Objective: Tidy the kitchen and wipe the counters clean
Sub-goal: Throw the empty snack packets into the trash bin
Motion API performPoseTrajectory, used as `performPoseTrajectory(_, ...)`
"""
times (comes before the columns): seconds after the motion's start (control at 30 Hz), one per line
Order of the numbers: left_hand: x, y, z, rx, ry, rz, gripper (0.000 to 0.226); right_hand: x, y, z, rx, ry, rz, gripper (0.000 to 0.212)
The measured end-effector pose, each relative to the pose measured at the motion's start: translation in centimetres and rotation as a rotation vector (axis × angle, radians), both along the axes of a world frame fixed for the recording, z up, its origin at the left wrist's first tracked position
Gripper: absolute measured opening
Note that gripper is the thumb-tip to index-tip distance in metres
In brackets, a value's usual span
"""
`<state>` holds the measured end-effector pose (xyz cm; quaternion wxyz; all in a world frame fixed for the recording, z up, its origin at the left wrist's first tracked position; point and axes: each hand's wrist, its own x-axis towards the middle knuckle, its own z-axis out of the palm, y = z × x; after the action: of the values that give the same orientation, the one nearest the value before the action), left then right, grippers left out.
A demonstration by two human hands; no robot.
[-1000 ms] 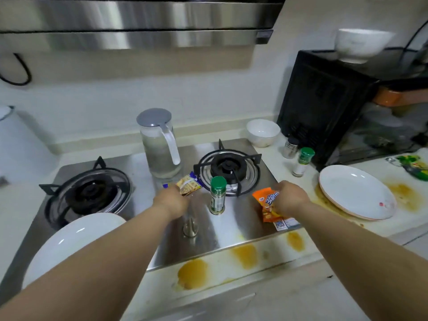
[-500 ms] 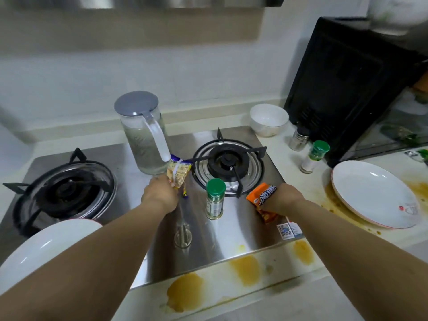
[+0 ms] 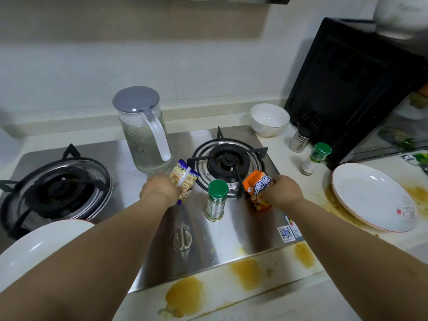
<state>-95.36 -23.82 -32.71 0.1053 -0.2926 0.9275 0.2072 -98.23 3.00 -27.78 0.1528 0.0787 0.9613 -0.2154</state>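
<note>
Since a second ago, the left hand (image 3: 159, 189) has lifted its yellow snack packet (image 3: 184, 181) off the hob, up beside the water jug (image 3: 144, 133). The right hand (image 3: 283, 193) has raised the orange packet (image 3: 258, 185) too, now tilted upright near the green-capped jar (image 3: 216, 200).

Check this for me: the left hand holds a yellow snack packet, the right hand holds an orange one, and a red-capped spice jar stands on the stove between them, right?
Not quite. In the head view the spice jar standing between them has a green cap, not red. The rest holds: the left hand holds the yellow snack packet, the right hand holds the orange packet, and the jar stands on the stove.
</note>
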Motion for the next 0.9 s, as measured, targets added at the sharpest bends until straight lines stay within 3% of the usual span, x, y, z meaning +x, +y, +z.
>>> performPoseTrajectory(0.43, 1.9, 0.1, 4.3, 0.014, -0.034, -0.027, 0.020, 1.2, 0.2, 1.9, 0.049, 0.083, 0.103, 0.005)
performPoseTrajectory(0.67, 8.2, 1.6, 8.8, 0.026, 0.032, 0.073, 0.028, 2.8, 0.7, 4.9, 0.010, 0.218, 0.110, 0.022)
performPoseTrajectory(0.8, 12.7, 4.0, 9.8, 0.060, 0.139, 0.215, 0.024, 4.6, 2.5, 5.7, -0.015, 0.226, 0.170, 0.022)
performPoseTrajectory(0.9, 16.5, 6.9, 9.7, 0.006, 0.201, 0.312, 0.022, 6.7, 4.1, 5.6, -0.058, 0.149, 0.296, 0.010)
